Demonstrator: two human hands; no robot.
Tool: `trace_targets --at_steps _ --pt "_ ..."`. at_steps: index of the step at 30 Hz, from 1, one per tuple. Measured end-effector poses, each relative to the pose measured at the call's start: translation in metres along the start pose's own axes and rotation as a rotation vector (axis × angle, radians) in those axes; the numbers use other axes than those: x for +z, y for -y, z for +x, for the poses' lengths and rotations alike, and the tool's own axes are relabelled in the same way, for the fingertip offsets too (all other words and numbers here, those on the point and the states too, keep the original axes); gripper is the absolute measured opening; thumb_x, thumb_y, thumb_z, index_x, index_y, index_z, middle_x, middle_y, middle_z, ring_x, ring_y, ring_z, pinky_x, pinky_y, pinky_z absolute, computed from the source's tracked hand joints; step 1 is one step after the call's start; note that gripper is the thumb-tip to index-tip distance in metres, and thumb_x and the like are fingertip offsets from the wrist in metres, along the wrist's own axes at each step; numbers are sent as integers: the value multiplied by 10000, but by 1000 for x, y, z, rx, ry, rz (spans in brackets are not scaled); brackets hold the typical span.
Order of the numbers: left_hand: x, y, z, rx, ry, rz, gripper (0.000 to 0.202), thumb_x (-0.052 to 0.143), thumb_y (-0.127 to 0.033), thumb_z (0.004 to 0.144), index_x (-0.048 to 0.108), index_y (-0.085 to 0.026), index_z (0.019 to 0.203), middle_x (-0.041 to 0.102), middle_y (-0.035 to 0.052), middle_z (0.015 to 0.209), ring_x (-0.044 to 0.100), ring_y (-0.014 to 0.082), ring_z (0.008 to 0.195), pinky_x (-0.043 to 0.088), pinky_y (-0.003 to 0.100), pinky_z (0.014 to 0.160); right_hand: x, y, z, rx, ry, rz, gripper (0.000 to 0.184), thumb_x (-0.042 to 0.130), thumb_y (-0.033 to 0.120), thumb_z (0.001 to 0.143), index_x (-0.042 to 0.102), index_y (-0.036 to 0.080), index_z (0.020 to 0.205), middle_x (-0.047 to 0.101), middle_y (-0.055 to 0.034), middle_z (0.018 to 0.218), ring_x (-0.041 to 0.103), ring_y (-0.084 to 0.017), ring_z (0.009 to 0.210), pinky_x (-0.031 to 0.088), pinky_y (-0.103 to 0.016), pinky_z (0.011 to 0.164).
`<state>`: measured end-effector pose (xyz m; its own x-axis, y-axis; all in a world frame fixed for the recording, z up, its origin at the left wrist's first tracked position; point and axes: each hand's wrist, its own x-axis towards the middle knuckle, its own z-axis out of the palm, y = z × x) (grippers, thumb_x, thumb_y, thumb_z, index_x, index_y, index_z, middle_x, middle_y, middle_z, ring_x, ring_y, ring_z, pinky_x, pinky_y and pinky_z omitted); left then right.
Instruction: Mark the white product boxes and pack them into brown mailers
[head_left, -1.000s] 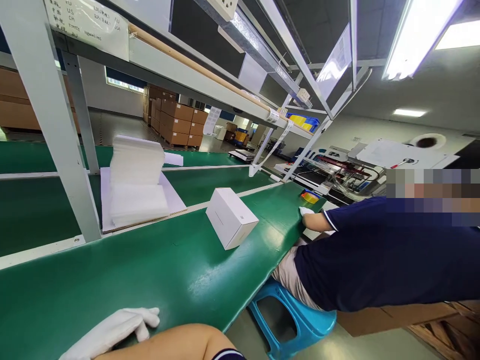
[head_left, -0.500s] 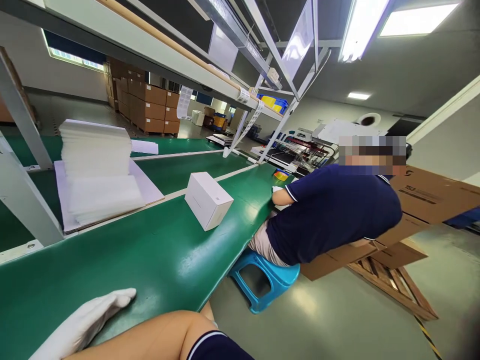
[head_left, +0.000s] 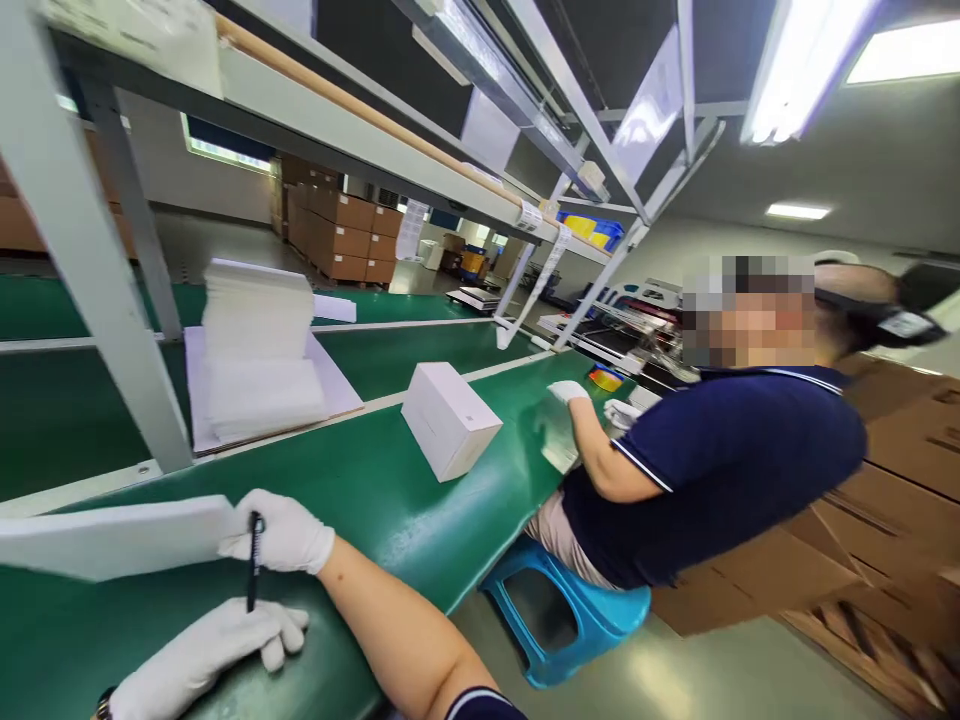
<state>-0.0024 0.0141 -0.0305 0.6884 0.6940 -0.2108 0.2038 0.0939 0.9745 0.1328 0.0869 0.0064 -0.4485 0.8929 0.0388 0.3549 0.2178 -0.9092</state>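
Note:
My right hand (head_left: 281, 535), in a white glove, is closed on the end of a flat white sheet or sleeve, perhaps foam (head_left: 127, 535), which stretches off to the left edge. The same hand also holds a black pen (head_left: 254, 565), pointing down. Just below it, my left hand (head_left: 210, 650), also gloved, is over the green work surface with its fingers loosely apart and nothing visible in them. A white box (head_left: 450, 420) sits farther along the surface, apart from both hands.
A stack of translucent white sheets (head_left: 259, 350) lies on a board behind a metal post (head_left: 112, 260). A co-worker (head_left: 735, 470) in a navy shirt sits on a blue stool (head_left: 570, 610) at right, gloved hands over the green surface (head_left: 360, 490). Shelf rails run overhead.
My right hand has come into clear view with the white sheet and the pen. The view has swung left. The co-worker has turned, and both their gloved hands now show.

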Motion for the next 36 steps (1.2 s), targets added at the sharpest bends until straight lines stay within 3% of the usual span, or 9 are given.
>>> trace_targets --at_steps 5,9,12,17,20,23,27,30,36 --pt "8 -18 0 161 -2 -64 448 513 -559 914 763 -193 851 745 55 973 635 239 997 431 355 1035 9 -43 13 71 -5 7 271 753 292 678 525 226 809 569 51 715 529 -146 657 488 -276 682" --pt "13 -20 1 206 8 -181 394 566 -510 900 774 -180 852 755 60 952 658 238 976 461 357 989 14 -40 7 -5 -26 64 262 669 306 693 562 207 910 677 -29 869 602 -182 760 517 -311 743" --pt "17 -10 1 211 25 -328 419 631 -557 837 764 -167 757 760 68 908 672 255 986 463 373 1006 11 -37 0 -54 -39 88 264 574 426 772 568 200 910 695 -106 960 636 -229 864 530 -359 791" --pt "19 13 7 196 -84 -406 543 678 -705 702 743 -167 724 753 69 873 686 274 977 481 365 1005 10 -50 2 -23 -347 88 412 635 596 658 596 226 834 719 -147 877 681 -308 848 551 -408 755" --pt "18 20 6 158 -324 -257 658 593 -805 687 750 -169 746 760 69 939 670 286 1034 452 356 1047 12 -56 4 76 -293 54 461 662 624 576 601 248 835 729 -142 901 686 -337 882 545 -420 747" --pt "16 24 4 78 -460 -39 594 551 -737 781 770 -190 855 751 16 1060 637 261 1119 418 336 1085 12 -56 2 166 -164 9 496 691 620 548 593 247 859 733 -123 922 684 -329 908 542 -390 730" --pt "13 29 6 -23 -460 27 414 604 -557 856 770 -194 965 734 -33 1121 626 219 1145 412 289 1089 13 -57 -1 202 -84 -52 532 652 675 585 560 241 879 730 -103 886 682 -308 861 523 -365 698" --pt "12 29 6 -43 -502 -46 469 649 -617 798 772 -179 913 743 -16 1078 628 240 1140 424 306 1087 16 -62 0 177 -96 -97 534 602 716 620 527 251 873 722 -96 877 679 -301 849 506 -367 696" --pt "12 14 -6 94 -481 -92 590 631 -746 709 758 -181 820 756 7 992 635 264 1137 416 333 1107 22 -67 6 185 -25 -103 569 588 696 615 511 230 933 717 -120 907 683 -312 854 513 -400 746"
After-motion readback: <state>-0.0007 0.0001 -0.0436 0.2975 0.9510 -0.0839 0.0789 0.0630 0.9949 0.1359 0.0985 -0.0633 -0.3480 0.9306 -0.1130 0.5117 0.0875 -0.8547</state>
